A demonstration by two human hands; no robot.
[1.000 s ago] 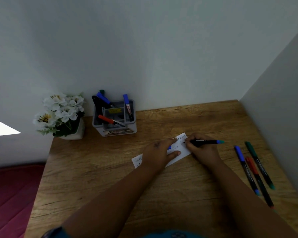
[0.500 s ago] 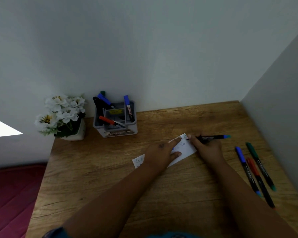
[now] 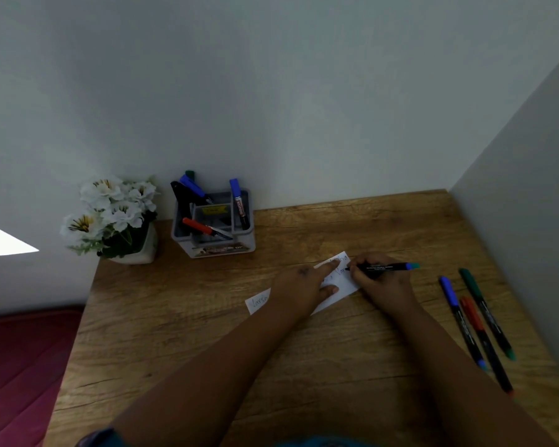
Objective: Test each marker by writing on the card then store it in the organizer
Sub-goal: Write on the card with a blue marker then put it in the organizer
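While pinning the card [image 3: 342, 279] flat — left fingers [image 3: 328, 266] spread, right fingers [image 3: 360, 272] pinched round the marker [image 3: 383, 267], tip on paper.

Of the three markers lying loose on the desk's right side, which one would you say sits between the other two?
The red marker: the blue marker lies left, the green marker right.

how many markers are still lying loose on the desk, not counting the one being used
3, side by side near the desk's right edge: a blue marker innermost, a red marker in the middle, and a green marker outermost. None seems hidden, though the arms cover part of the desk.
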